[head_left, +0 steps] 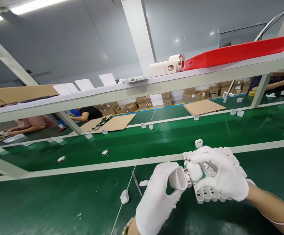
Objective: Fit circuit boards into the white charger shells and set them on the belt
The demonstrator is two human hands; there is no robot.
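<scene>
In the head view, my left hand point(157, 195), in a white glove, is closed around a hollow white plastic housing point(178, 179) whose open end faces right. My right hand point(221, 174), also gloved, pinches a green circuit board with a white pad point(195, 172) on it, close to the housing's opening but apart from it. Under and beyond my right hand stand several white plastic housings point(207, 195) packed in rows, partly covered by the hand. A crumpled white lump point(124, 196) lies on the green bench left of my left hand, near a thin metal strip point(137, 183).
Behind the bench runs a green conveyor belt point(132, 143) carrying scattered white housings and small parts. A shelf point(122, 89) crosses above it, bearing a white-and-gold handheld device point(162, 68) and a red tray point(234, 54). Co-workers sit beyond, near cardboard sheets point(204, 107).
</scene>
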